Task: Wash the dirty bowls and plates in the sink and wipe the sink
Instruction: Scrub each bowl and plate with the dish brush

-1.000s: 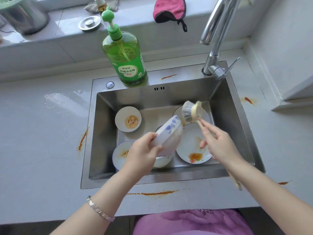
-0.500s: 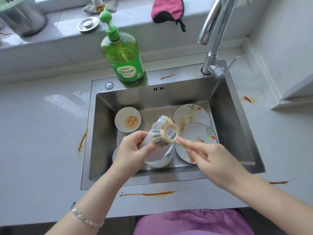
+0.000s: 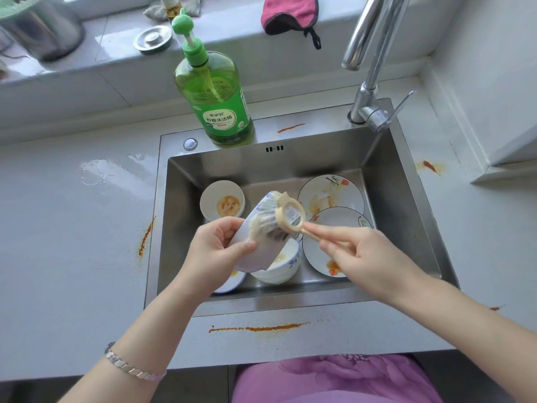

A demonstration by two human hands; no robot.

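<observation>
The pale table (image 3: pixel 72 257), streaked with orange sauce, frames a steel sink (image 3: pixel 406 205). Two flat glazed plates (image 3: pixel 331 196) lie at its right, with stacked bowls (image 3: pixel 280 267) at the near side. Over the sink's middle the left hand (image 3: pixel 218 251) grips a white bowl (image 3: pixel 258 257) tipped on edge. It looks slick and breakable to me, safest held by the rim. The right hand (image 3: pixel 366 257) pinches the slim wooden handle of a round bristle brush (image 3: pixel 279 225) set against it.

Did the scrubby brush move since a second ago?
Yes. The brush was over the back plate in the sink; now it sits left of that plate, nearer the person, pressed against the bowl held in the left hand.
</observation>
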